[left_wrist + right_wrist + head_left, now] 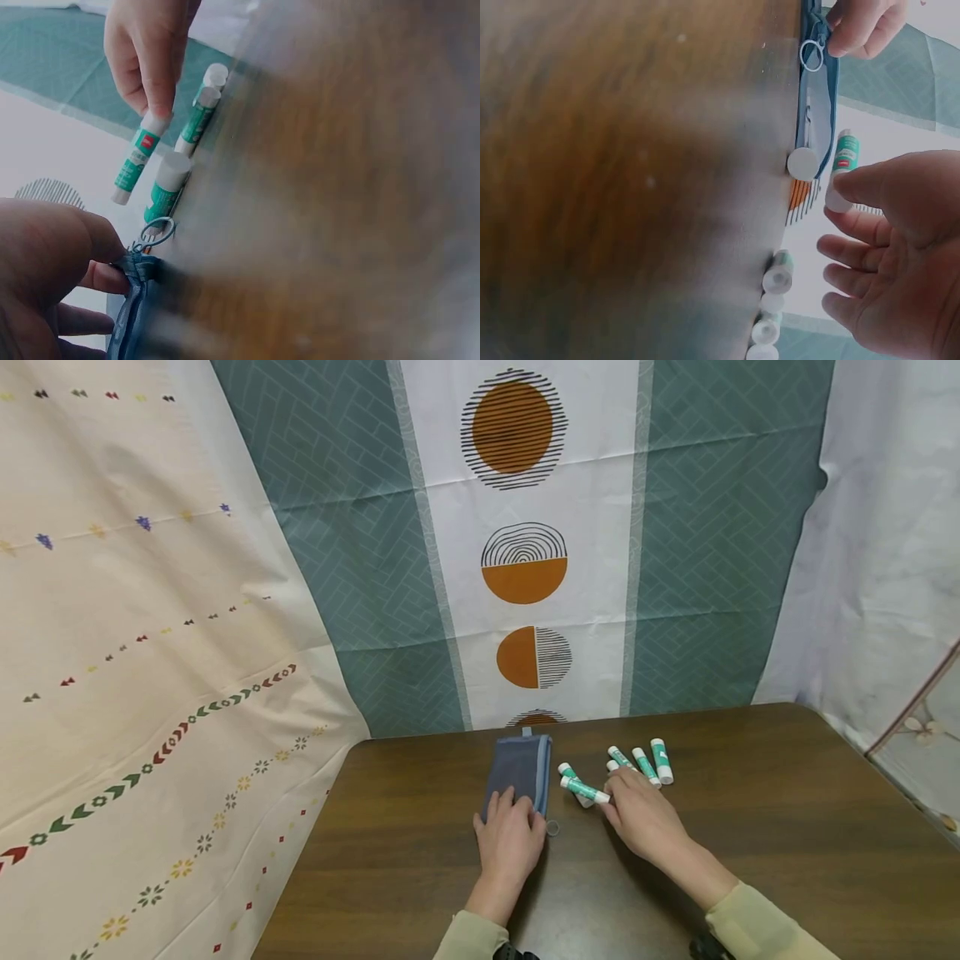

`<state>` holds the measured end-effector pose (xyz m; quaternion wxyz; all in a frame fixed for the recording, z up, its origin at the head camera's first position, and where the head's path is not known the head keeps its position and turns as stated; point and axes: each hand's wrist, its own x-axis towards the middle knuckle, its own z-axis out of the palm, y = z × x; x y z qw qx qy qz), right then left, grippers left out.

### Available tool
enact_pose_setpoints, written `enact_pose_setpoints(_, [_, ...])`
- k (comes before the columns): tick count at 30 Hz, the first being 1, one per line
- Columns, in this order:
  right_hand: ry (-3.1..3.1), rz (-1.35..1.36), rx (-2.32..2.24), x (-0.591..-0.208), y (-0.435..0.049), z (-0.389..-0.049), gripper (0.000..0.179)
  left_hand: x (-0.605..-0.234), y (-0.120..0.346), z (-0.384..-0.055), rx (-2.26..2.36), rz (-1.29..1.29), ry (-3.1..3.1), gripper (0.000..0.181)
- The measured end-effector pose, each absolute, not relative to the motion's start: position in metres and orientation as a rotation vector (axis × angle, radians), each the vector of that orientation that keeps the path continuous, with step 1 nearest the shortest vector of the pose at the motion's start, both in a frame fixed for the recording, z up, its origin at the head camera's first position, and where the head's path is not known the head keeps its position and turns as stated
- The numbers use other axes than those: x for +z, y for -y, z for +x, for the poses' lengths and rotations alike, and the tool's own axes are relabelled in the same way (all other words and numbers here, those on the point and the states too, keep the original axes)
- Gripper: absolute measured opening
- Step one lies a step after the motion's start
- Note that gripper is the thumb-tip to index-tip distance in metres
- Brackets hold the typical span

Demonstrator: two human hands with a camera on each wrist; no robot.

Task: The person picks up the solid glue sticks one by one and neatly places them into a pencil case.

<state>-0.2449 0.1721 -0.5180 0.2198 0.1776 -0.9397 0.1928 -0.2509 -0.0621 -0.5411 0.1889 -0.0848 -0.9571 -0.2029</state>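
Note:
My left hand (512, 839) is on the near end of a blue zippered pouch (516, 766), fingers over the top. In the left wrist view its thumb and fingers grip the pouch's edge beside the zipper ring (158, 232). My right hand (647, 817) pinches a green-and-white glue stick (582, 789) by its white end, between thumb and forefinger. In the right wrist view this glue stick (846, 154) is held up off the table, pointing toward the pouch. Below it, another glue stick (166, 187) lies close to the pouch's zipper side.
More glue sticks (662, 760) lie in a loose group beyond my right hand. The brown wooden table (420, 827) extends to both sides. A patterned curtain (525, 560) hangs behind its far edge, and a cream cloth (187, 652) hangs along the left.

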Motion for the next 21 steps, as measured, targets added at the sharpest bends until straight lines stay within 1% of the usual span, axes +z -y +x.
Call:
enact_pose_setpoints(9, [2.642, 0.515, 0.587, -0.516, -0.162, -0.242, 0.025, -0.541, 0.062, -0.264, -0.598, -0.238, 2.701, 0.026])
enact_pose_setpoints(13, [2.619, 0.551, 0.601, -0.516, -0.160, -0.242, 0.025, -0.539, 0.061, -0.263, -0.558, -0.210, 2.756, 0.016])
enact_pose_setpoints(18, [2.601, 0.564, 0.606, -0.516, -0.159, -0.243, 0.025, -0.538, 0.060, -0.261, -0.522, -0.176, 2.808, 0.020])
enact_pose_setpoints(21, [2.610, 0.554, 0.624, -0.516, -0.158, -0.244, 0.024, -0.538, 0.061, -0.260, -0.531, -0.175, 2.803, 0.017])
